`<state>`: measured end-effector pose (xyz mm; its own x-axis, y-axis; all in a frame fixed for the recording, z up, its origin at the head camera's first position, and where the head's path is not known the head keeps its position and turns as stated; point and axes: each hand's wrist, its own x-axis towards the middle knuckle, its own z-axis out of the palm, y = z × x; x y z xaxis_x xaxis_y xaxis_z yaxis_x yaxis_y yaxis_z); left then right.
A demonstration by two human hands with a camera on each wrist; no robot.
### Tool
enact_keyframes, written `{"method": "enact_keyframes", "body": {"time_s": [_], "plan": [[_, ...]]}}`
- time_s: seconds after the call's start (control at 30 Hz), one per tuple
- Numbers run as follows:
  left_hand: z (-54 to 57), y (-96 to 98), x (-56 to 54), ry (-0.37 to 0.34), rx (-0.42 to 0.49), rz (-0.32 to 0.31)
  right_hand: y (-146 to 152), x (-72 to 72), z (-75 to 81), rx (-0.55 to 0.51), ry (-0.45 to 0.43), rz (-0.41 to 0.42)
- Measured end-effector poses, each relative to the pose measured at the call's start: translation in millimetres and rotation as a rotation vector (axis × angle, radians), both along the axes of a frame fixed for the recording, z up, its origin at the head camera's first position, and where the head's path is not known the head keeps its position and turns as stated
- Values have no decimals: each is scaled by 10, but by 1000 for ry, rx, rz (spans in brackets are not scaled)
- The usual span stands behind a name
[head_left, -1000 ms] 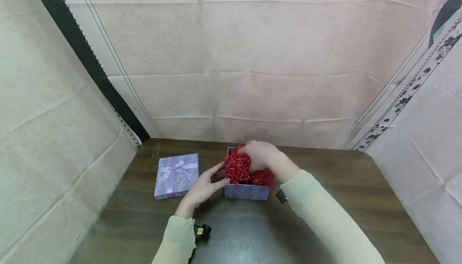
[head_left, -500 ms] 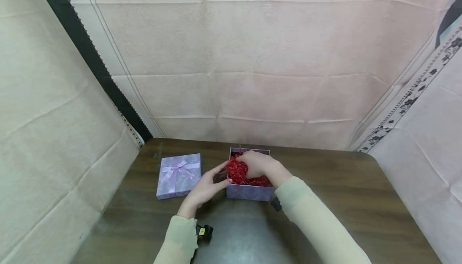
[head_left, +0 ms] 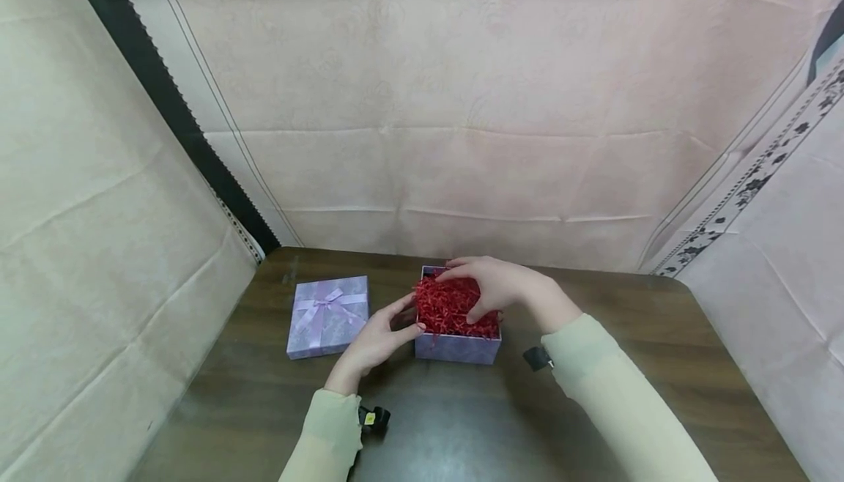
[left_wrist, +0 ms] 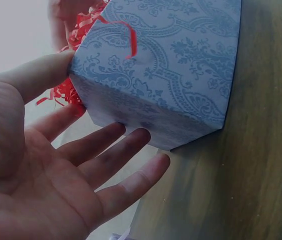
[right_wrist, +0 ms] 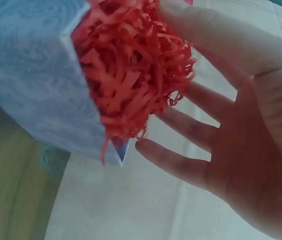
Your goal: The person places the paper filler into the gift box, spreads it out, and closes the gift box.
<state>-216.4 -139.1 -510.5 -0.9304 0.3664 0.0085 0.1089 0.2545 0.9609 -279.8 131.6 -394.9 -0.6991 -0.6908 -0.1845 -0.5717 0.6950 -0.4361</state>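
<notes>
A lavender patterned gift box (head_left: 458,350) stands on the table without its lid, filled to the rim with red shredded paper (head_left: 448,306). My left hand (head_left: 376,339) is at its left front corner. In the left wrist view, the thumb touches the rim and the nearly straight fingers (left_wrist: 126,187) lie along the side wall, with one red strand hanging over the patterned face (left_wrist: 156,60). Over the filling, my right hand (head_left: 497,284) has its fingers loosely spread. The right wrist view shows those fingers (right_wrist: 176,160) beside the bulging shreds (right_wrist: 136,65), with no clump gripped in the palm.
The matching lid (head_left: 328,321), tied with a pale purple ribbon bow, lies flat to the left of the box. A brown wooden table (head_left: 593,394) carries both. Pale cloth (head_left: 428,174) hangs behind the table and along both sides.
The right hand was down in the box among the shreds; it has risen and drawn right, its fingers loosened. The red paper is now spread across the box. The left hand stays at its corner.
</notes>
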Motion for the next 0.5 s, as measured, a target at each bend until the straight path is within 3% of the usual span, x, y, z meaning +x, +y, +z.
{"method": "enact_keyframes", "body": {"time_s": [0.2, 0.37, 0.5], "plan": [[-1, -7, 2, 5, -4, 0, -44, 27, -197, 65, 5, 50], [-11, -6, 3, 16, 4, -9, -147, 24, -450, 133, 154, 104], [-5, 11, 2, 19, 31, -21, -189, -14, -611, 182, 249, 85]]}}
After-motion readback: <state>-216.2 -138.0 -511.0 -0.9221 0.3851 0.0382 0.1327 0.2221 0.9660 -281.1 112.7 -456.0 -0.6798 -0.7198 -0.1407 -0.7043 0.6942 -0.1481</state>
